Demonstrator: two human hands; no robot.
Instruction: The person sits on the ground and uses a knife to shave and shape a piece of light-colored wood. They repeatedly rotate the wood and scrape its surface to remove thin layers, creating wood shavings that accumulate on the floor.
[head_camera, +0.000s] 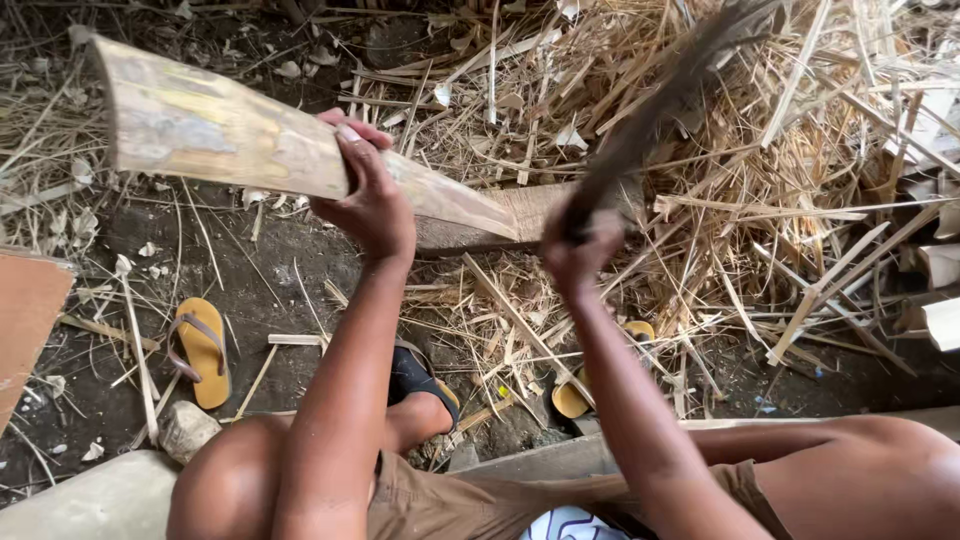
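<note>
Count: one bamboo slat (230, 130), one blade (650, 100), one wooden block (530, 215), three yellow sandals, one stone (187, 428).

The left hand (370, 195) is closed around the bamboo slat near its middle, fingers wrapped over the top edge. The slat runs from the upper left of the view down to the right, and its narrow end rests on the wooden block. The right hand (580, 250) is closed in a fist around the handle of the blade; the blade is blurred and points up and to the right, well apart from the slat.

Edges and room: a loose sandal (202, 350) lies on bare dark ground (270, 290) at the left, near the stone. A second sandal (425, 385) is on the person's foot. A third sandal (572, 398) lies partly under strips, below the right forearm. A dense pile of split strips (780, 190) fills the right and top of the view. A flat board edge (25, 320) enters at the left border.
</note>
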